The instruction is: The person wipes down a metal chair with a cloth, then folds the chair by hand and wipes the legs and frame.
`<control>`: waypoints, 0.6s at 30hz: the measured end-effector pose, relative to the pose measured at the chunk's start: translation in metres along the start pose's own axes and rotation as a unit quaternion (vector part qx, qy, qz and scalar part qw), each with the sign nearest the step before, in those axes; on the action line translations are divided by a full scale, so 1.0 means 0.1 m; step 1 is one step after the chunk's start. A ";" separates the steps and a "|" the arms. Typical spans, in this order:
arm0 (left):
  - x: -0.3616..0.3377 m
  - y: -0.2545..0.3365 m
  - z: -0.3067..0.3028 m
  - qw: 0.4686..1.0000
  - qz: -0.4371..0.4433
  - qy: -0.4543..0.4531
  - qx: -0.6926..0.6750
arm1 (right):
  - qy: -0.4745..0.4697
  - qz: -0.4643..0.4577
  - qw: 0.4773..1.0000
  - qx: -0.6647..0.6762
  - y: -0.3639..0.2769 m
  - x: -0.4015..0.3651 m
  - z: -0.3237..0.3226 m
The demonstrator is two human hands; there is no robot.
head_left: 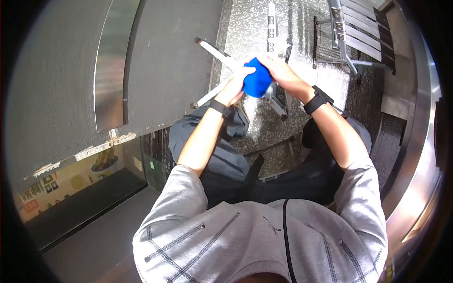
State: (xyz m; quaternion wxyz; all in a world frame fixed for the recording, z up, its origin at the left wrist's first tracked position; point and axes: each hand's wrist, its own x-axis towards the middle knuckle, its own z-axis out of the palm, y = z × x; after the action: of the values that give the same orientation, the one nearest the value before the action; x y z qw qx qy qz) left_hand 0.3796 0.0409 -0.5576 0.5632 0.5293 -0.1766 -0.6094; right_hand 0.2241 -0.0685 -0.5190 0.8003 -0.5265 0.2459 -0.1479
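Note:
Out in front of my knees, both hands are on a bright blue cloth (257, 81), which looks bunched up. My left hand (234, 86) is closed on its left side, with the thumb lying over the blue. At its upper right edge, my right hand (282, 74) grips it with the fingers partly hidden. Around and below the hands is a metal frame with pale legs; one leg (213, 51) ends in a black cap at the upper left. An upright with holes (271, 28) rises beyond the hands.
A dark grey panel door (170, 61) with a shiny metal strip (112, 70) stands on the left. A slatted metal chair (363, 33) is at the upper right. Speckled flooring (269, 129) shows between my legs. A metal-edged counter (417, 165) runs along the right.

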 end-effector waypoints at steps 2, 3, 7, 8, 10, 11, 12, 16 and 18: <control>-0.04 0.07 -0.02 0.997 -0.022 0.009 0.080 | 0.018 0.066 0.992 -0.105 0.00 0.02 -0.02; -0.06 0.05 -0.03 0.990 -0.008 0.048 0.134 | 0.025 0.079 0.986 -0.143 -0.10 0.00 0.02; 0.00 -0.32 -0.34 0.917 0.088 0.035 0.388 | 0.085 -0.020 0.969 -0.231 0.12 0.18 -0.14; -0.02 -0.39 -0.35 0.874 0.142 0.011 0.464 | 0.108 -0.055 0.962 -0.246 0.19 0.22 -0.19; -0.10 -0.44 -0.18 0.815 0.143 0.021 0.561 | 0.126 -0.029 0.967 -0.219 -0.02 0.16 -0.19; -0.06 -0.60 -0.25 0.793 0.181 0.036 0.580 | 0.148 -0.029 0.964 -0.217 -0.03 0.17 -0.20; -0.04 -0.61 -0.23 0.774 0.181 0.040 0.606 | 0.169 -0.029 0.961 -0.215 -0.02 0.16 -0.21; -0.08 -0.62 -0.16 0.722 0.158 0.061 0.671 | 0.153 -0.027 0.961 -0.229 0.07 0.19 -0.25; -0.10 -0.58 -0.08 0.707 0.134 0.071 0.691 | 0.117 -0.027 0.967 -0.226 0.08 0.18 -0.27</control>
State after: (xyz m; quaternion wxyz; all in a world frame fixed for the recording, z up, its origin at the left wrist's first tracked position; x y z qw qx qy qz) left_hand 0.3553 0.0701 -0.6034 0.1268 0.7829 -0.5769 -0.1954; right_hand 0.2243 -0.0954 -0.5401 0.6214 -0.6794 0.3509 -0.1708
